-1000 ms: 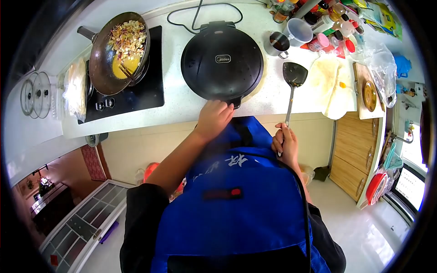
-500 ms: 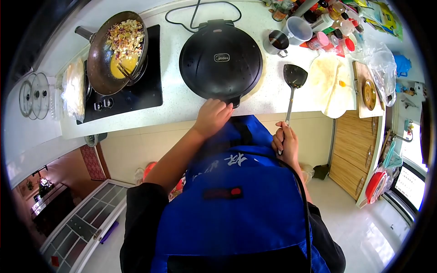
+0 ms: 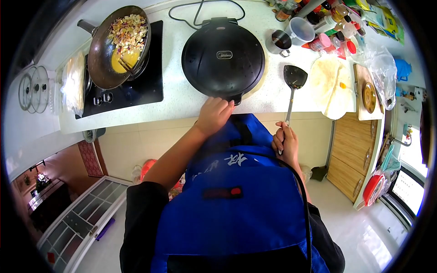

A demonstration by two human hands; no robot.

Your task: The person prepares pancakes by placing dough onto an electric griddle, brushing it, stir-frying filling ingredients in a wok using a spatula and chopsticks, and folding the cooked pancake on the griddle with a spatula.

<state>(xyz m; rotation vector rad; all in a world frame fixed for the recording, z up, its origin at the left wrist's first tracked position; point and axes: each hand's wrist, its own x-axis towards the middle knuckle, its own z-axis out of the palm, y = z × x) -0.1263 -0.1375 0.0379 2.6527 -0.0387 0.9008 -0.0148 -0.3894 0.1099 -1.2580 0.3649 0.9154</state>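
Note:
A round black electric pan (image 3: 223, 63) with its lid down stands on the white counter. At its front edge my left hand (image 3: 215, 116) has its fingers closed on the handle. The grey handle of a spatula is held in my right hand (image 3: 285, 138), and the dark blade of the spatula (image 3: 295, 77) is over the counter. To the right of the blade lie pale flatbreads (image 3: 331, 84). On the left, a wok (image 3: 102, 57) holds chopped food (image 3: 129, 34), yellow liquid and chopsticks.
The wok is on a black hob (image 3: 152, 84). Behind the spatula stand a metal cup (image 3: 278, 42), a clear plastic tub (image 3: 300, 31) and several bottles and jars. A wooden board (image 3: 363, 91) with a small dish (image 3: 369, 96) sits at the right, beside a plastic bag.
The view has shifted slightly. Both hands keep the same hold, and the lid stays down.

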